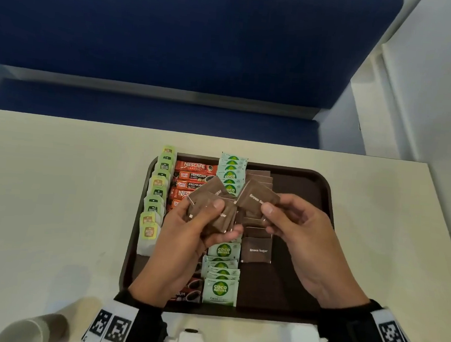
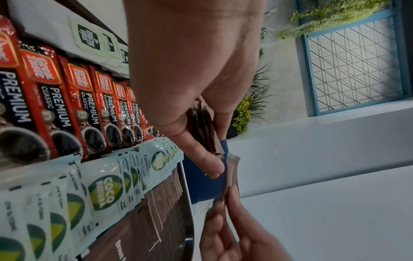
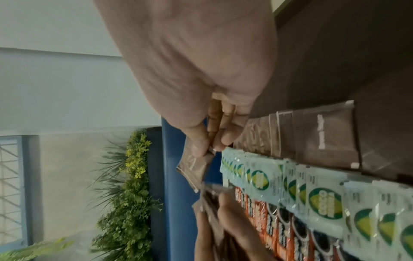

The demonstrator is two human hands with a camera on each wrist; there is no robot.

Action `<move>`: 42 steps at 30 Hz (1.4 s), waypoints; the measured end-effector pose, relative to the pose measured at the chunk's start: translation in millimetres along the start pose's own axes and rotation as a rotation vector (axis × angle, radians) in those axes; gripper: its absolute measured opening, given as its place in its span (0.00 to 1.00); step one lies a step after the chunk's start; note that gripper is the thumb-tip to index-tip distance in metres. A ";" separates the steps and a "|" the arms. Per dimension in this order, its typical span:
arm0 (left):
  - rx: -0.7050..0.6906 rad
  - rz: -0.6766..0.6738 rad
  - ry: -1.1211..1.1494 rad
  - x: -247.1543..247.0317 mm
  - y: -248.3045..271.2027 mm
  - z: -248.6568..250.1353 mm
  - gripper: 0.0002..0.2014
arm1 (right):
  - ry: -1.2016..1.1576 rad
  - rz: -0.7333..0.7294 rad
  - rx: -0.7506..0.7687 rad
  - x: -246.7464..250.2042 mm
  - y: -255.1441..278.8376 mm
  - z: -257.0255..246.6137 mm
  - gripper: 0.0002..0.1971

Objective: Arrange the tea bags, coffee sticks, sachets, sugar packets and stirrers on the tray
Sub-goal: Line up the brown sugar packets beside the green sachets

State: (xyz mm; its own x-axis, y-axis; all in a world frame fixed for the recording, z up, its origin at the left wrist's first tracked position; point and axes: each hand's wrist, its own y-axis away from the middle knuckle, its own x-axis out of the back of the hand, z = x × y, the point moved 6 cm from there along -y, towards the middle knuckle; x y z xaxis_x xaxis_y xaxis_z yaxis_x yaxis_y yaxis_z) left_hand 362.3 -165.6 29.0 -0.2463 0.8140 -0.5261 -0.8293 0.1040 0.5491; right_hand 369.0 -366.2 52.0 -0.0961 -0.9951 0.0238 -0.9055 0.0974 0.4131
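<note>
I gripped a fanned stack of brown sugar packets (image 1: 210, 210) in my left hand (image 1: 186, 238) above the tray (image 1: 322, 194). My right hand (image 1: 298, 230) pinched one packet (image 1: 257, 200) off it, apparently to extend the brown sugar column (image 1: 256, 250) beside the Coco Natura sachets (image 1: 220, 289).

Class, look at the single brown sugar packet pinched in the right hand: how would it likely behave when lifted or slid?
The brown sugar packet probably weighs little: the right hand holds it up by one edge. It looks flat and thin, so likely somewhat bendy. It seems unlikely to roll.
</note>
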 end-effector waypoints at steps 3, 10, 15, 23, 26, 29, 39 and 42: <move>0.002 0.017 0.014 3.2 -0.1 2.9 0.21 | 0.118 0.050 0.026 20.8 7.4 7.4 0.05; -0.010 0.039 0.016 5.9 -0.9 4.8 0.20 | 0.400 0.010 -0.028 35.5 23.3 60.2 0.11; 0.001 0.038 -0.008 5.7 -0.1 1.0 0.21 | 0.439 0.035 0.009 32.6 27.4 72.3 0.15; 0.013 0.022 -0.033 5.9 3.8 -4.0 0.17 | 0.510 0.101 0.081 28.0 32.4 83.2 0.19; 0.011 0.025 -0.033 7.0 4.9 -5.1 0.17 | 0.521 0.140 0.100 28.0 35.3 85.5 0.19; 0.014 0.024 -0.028 8.7 5.2 -6.5 0.18 | 0.523 0.160 0.114 28.3 35.7 88.4 0.18; 0.013 0.043 -0.040 10.1 5.9 -15.2 0.18 | 0.526 0.274 0.239 30.8 43.2 64.4 0.17; 0.000 0.023 -0.055 2.9 7.3 -18.5 0.21 | 0.271 0.174 0.263 11.9 49.4 30.6 0.19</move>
State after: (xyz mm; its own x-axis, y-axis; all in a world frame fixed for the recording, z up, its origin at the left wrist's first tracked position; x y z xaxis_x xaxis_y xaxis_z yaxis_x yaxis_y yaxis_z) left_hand 346.3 -173.1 19.5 -0.2374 0.8464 -0.4768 -0.8236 0.0849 0.5608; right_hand 310.4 -372.6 44.8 -0.1769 -0.9286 0.3261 -0.9634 0.2311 0.1357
